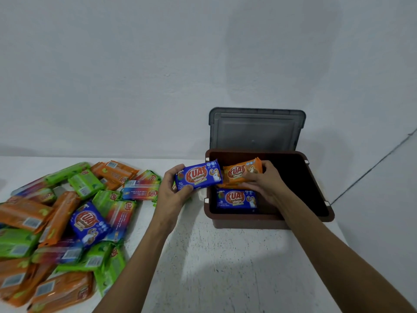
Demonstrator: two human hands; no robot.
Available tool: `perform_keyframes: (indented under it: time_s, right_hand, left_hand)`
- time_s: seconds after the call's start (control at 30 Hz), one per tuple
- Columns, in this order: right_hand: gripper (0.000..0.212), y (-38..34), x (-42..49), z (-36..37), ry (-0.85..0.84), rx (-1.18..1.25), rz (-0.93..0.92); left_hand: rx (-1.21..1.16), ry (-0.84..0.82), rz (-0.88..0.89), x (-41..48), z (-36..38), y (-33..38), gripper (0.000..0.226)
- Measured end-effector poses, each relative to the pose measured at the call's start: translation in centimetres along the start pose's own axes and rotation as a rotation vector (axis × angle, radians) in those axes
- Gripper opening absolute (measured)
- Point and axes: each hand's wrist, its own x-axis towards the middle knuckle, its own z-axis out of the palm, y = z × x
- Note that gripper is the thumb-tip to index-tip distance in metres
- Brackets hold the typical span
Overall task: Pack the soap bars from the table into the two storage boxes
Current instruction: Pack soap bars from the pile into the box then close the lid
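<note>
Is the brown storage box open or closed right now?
Open: its grey lid stands upright behind the brown box, and soap bars show inside.

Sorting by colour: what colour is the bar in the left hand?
The bar is blue; head view.
</note>
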Motion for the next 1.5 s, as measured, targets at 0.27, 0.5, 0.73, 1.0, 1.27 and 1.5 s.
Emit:
perform_keyframes:
  time_s: [0.27,0.5,0.73,1.0,1.27,1.5]
  right_hand:
    - [0.05,0.9,0.6,0.2,0.093,-0.594,-0.247]
    - [0.033,1.7,0.5,0.7,0.138,-0.876,-0.357]
    - [0.028,1.2,0.5,0.3,0.092,-1.022,-0.34]
    - [0.04,-1.8,-3.0,1.1,-0.26,-0.383,-0.317]
    - [0.034,-1.8,-4.0,-0.5,-0.318,-0.165,-0.171]
    - [0.035,-1.4,-3.7,-3.8,-0.229,-0.332,-0.102]
  left_hand:
    - [0.004,-0.001,-0.007,-0.1,0.0,0.2,0.049]
    - [0.005,-0.018,0.003,-0.1,0.0,0.6,0.047]
    - [0.026,-0.022,0.012,-0.1,0.2,0.7,0.048]
    - [0.035,-0.129,0.045,-0.3,1.7,1.6,0.05]
    - [0.471,-0.274,0.28,0.0,2.5,1.8,0.052]
    - [0.798,-0.282,0.342,0.6,1.0,-0.7,0.056]
